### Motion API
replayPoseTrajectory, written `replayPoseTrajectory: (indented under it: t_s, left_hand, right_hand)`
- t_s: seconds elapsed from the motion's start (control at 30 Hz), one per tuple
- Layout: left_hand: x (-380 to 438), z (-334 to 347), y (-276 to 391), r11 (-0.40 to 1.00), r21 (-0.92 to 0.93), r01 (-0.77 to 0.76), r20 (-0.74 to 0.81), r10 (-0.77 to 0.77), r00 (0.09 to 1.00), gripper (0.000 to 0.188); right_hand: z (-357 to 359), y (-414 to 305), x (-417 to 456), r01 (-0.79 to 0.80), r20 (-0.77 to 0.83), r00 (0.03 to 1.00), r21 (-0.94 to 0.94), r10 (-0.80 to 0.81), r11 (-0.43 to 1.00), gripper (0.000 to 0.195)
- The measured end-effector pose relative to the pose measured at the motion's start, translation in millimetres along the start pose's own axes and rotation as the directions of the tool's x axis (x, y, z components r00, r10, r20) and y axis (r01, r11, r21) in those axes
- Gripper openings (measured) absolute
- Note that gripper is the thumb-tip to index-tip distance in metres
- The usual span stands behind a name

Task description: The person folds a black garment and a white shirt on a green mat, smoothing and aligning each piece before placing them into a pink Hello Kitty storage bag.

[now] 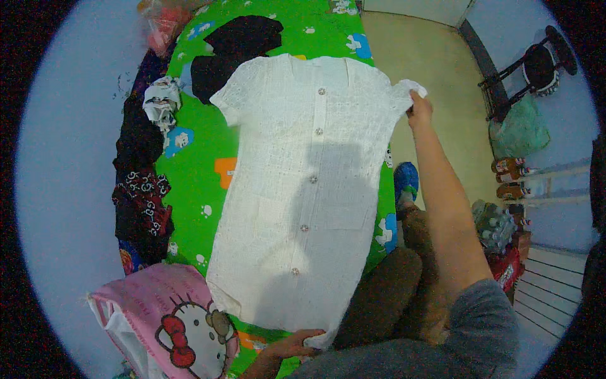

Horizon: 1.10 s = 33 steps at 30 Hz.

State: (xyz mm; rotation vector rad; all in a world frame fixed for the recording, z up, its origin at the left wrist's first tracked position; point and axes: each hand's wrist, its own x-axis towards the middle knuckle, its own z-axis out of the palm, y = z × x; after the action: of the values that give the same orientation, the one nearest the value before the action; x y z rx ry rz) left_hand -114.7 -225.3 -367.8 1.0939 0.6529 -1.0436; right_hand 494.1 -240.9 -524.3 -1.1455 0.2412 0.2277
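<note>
A white short-sleeved shirt (279,189) lies spread out with its buttoned front facing up on a green patterned bed sheet (194,189). Its collar end points away from me, and several round buttons run down the placket. My right hand (419,110) grips the cuff of the right-side sleeve, lifted past the bed's edge. Down at the hem, my left hand (294,345) holds the near corner of the shirt. A shadow falls over the lower right half of the cloth.
Black folded clothing (244,35) lies beyond the shirt. A crumpled white cloth (162,102) and dark clothes (142,203) line the wall side. At lower left sits a pink cartoon-cat pillow (161,303). Bottles (509,177) and a stool (539,68) stand along the right wall.
</note>
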Motion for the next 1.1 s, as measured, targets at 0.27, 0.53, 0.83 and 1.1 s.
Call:
replayPoseTrajectory:
  t_s: [0.27,0.53,0.83,1.1]
  left_hand:
    - [15,-14,-3,0.983,-0.18,0.025,-0.105,-0.044,0.993,0.057]
    - [58,-72,-172,0.934,-0.328,-0.141,-0.426,-0.013,0.905,0.041]
    - [22,-98,-70,0.988,0.044,-0.148,-0.81,0.122,0.573,0.024]
    - [112,-208,213,0.396,0.821,-0.412,-0.426,0.905,0.021,0.024]
  right_hand:
    - [14,-13,-7,0.231,-0.011,0.97,-0.263,-0.243,0.937,0.015]
    - [148,59,-73,0.934,0.91,0.334,-0.355,-0.246,-0.043,0.053]
    - [58,22,-80,0.767,0.714,0.641,-0.613,-0.281,0.191,0.019]
    - [27,50,-73,0.671,0.692,0.713,-0.628,-0.111,0.394,0.025]
